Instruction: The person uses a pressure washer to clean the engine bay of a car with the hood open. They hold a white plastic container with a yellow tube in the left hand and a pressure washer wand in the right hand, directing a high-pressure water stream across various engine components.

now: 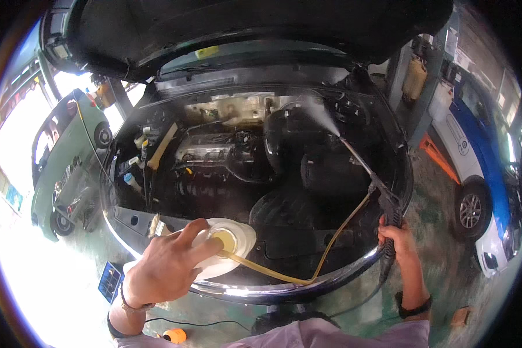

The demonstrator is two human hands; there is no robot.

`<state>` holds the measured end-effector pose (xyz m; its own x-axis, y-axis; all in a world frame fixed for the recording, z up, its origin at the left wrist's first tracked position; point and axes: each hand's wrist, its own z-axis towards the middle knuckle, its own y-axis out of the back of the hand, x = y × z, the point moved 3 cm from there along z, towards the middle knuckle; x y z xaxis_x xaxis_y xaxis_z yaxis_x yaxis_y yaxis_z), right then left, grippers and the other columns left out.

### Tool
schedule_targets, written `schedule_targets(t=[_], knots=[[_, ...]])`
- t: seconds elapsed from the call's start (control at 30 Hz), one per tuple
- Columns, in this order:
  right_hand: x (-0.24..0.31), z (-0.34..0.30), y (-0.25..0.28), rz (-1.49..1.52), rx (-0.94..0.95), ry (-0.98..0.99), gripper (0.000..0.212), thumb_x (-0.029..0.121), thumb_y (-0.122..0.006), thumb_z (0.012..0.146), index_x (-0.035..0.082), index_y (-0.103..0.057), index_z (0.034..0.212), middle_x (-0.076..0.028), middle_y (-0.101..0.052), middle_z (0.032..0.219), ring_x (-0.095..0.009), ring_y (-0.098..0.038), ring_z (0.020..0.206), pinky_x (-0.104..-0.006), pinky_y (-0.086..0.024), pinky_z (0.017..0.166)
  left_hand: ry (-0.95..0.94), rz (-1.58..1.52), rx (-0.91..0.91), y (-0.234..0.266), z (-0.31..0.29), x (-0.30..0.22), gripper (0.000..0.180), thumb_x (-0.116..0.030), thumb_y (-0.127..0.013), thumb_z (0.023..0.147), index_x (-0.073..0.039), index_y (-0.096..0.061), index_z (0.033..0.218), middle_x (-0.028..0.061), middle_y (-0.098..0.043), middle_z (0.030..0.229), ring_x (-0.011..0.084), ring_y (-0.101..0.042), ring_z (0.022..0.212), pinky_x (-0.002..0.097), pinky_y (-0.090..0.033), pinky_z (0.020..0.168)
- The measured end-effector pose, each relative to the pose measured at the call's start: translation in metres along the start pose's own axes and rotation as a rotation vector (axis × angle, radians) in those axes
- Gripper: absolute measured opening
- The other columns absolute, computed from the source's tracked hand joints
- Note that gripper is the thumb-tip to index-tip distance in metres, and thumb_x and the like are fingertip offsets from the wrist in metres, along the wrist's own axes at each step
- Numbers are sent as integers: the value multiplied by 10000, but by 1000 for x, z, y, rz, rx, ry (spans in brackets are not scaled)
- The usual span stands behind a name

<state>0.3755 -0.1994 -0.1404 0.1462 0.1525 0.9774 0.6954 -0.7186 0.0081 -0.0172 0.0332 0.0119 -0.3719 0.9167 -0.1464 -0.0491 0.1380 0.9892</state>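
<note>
My left hand (167, 262) grips the neck of a white plastic jug (246, 233) at the front edge of the engine bay. A yellowish hose (281, 277) runs from the jug's mouth to a black spray gun (392, 210). Closed around the gun's handle is my right hand (401, 239), at the right front. The gun's long thin wand (358, 156) points up and left. White mist (323, 116) fans from its tip toward the back right of the bay. The wet-looking engine (214, 149) sits left of centre.
A raised black hood (243, 23) hangs over the bay. A brush with a pale handle (163, 145) lies along the bay's left side. A dark hose (377, 287) trails from the gun. A blue and white vehicle (487, 162) stands right, a greenish car (69, 151) left.
</note>
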Motion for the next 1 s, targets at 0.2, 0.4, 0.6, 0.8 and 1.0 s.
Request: schedule_targets(t=[0.2,0.4,0.6,0.8,1.0], knots=[[-11,-1,-4,165,5,105,334,68,-645,761,-7,-631,1086,-107,-660,865,-226,-660,748,-350,-523,704,-45,43,-18,2,0,-2,623,-3,-766,722,-184,-537,1272,180,-504,1345,415,-698,899,453,-576,715],[-29,-3,13,263,-162,77,285,86,-658,804,1,-629,1074,-101,-651,835,-223,-647,726,-370,-502,676,-54,49,-57,2,1,-4,596,-18,-760,725,-159,-554,1266,204,-506,1341,425,-688,928,459,-572,716],[-32,-27,22,350,-238,145,175,68,-673,834,32,-638,1001,-82,-627,796,-214,-603,660,-409,-485,632,-63,62,-71,2,3,-4,534,-39,-759,735,-153,-565,1219,203,-526,1311,406,-694,905,456,-576,716],[-32,-53,30,245,-314,31,274,98,-651,781,-11,-642,1033,-86,-643,795,-214,-644,701,-340,-495,676,-77,18,-47,2,6,-1,508,-37,-760,728,-138,-562,1184,198,-540,1288,402,-692,892,464,-572,699],[-43,-90,40,209,-438,129,251,94,-673,778,11,-645,1014,-76,-632,780,-210,-618,686,-356,-490,666,-85,17,-55,2,4,-2,506,-24,-762,726,-140,-559,1175,196,-530,1298,411,-691,867,465,-572,701]])
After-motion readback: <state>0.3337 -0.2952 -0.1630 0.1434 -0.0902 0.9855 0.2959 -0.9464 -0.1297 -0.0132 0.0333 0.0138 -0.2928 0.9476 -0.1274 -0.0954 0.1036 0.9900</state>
